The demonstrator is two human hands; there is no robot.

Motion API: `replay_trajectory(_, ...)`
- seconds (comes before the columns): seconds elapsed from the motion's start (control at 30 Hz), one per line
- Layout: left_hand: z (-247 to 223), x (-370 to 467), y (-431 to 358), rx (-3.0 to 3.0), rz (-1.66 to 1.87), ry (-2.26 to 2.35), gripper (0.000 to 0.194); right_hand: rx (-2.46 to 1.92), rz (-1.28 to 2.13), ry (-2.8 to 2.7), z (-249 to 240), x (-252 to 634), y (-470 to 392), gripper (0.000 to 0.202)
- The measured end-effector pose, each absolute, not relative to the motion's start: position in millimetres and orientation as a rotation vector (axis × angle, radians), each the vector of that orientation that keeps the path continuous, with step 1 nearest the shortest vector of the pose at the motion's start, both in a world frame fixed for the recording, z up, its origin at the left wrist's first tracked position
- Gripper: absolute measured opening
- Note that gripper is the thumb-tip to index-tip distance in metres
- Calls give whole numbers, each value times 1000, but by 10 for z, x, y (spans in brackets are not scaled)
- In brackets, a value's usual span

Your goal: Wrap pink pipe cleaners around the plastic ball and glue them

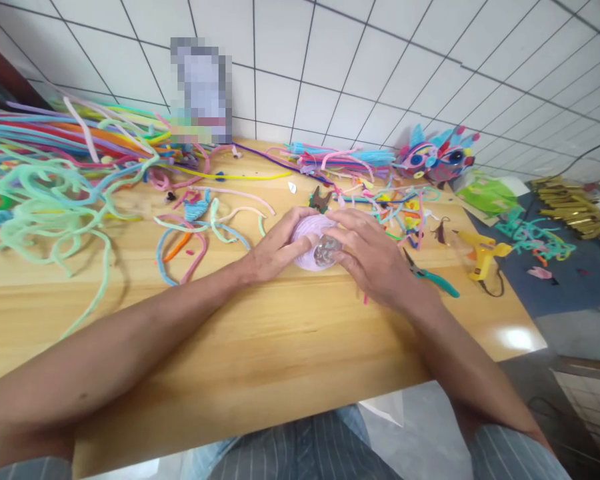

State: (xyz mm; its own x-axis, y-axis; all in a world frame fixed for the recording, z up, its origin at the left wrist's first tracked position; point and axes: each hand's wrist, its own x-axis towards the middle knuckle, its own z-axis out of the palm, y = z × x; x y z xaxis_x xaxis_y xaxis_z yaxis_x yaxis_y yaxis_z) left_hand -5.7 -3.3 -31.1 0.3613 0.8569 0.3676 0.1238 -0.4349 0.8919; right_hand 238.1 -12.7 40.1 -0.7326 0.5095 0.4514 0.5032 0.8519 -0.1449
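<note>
A round lilac coil (pixel 304 230), wound in rings, is held between my two hands above the middle of the wooden table. A clear, shiny round piece (pixel 327 251) shows at its lower right. My left hand (pixel 283 248) wraps the coil's left side, its thumb lying across the front. From the right, my right hand (pixel 373 253) grips the coil and the clear piece, with its fingers over the top and side. The back of the coil is hidden.
Green fuzzy stems (pixel 45 193) pile up at the left. Teal pliers (pixel 437 281) and a yellow glue gun (pixel 483 255) lie to the right. Colourful stem bundles (pixel 345 159) and a blue-red craft figure (pixel 437 157) are along the tiled wall. A phone-like blurred object (pixel 203 90) stands behind.
</note>
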Motion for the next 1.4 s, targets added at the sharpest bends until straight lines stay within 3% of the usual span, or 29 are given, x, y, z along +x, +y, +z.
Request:
replay_trajectory(0.47,-281,-48,-43,1812,1136,849,52,-756,32,-2460,180,2425,-59,34)
replay_trajectory(0.9,-243,-56,-44,1838,1123,842,51,-752,-23,-2489,121,2426,-93,53)
replay_trajectory(1.4,-287,-54,-65,1879,1130,870,57,-849,-52,-2280,-15,2190,-240,54)
